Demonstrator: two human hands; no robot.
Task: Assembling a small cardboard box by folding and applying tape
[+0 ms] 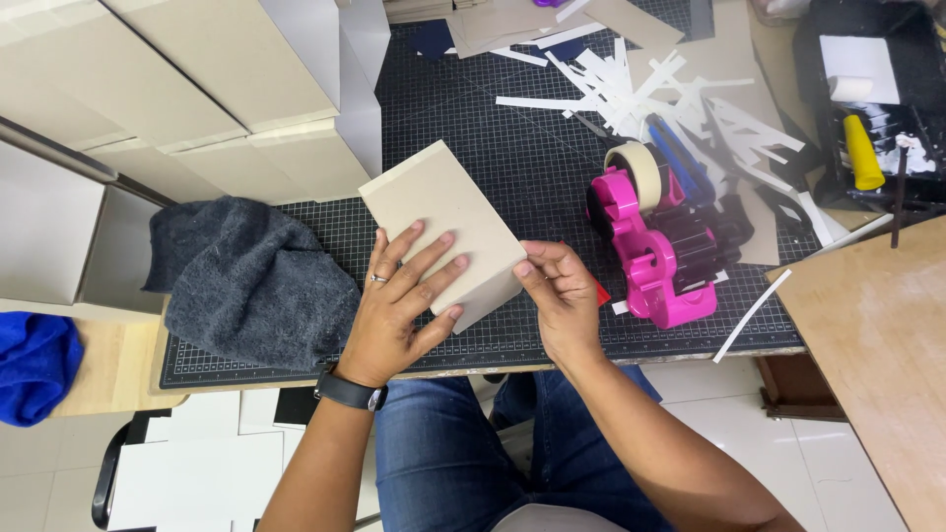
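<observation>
Starting at the far left, there's a blue cloth [34, 365] on the wooden ledge, then a grey cloth [251, 281] bunched up just left of where the box is gripped. Behind that sits a stack of boxes [197, 89], well clear of the hands.

The left hand [399, 310] lies flat on top of the box [443, 222], fingers spread wide, pressing it down onto the mat [532, 158]. So that's more a palm-down hold than a pinch. The right hand [562, 296] is at the box's near right corner, thumb and fingertips closed narrowly on the edge there. I can't tell if there's tape or a flap between them.

If it were me, I'd keep the left palm's weight steady so the box doesn't skate, and run the right fingers along the edge rather than jabbing at one spot. Keeps the corner square, I'd guess.

Right of the grip is the pink tape dispenser [655, 246], close at hand, with white paper strips [641, 89] scattered beyond it, and a black tray [872, 108] holding a yellow tube farthest right.
</observation>
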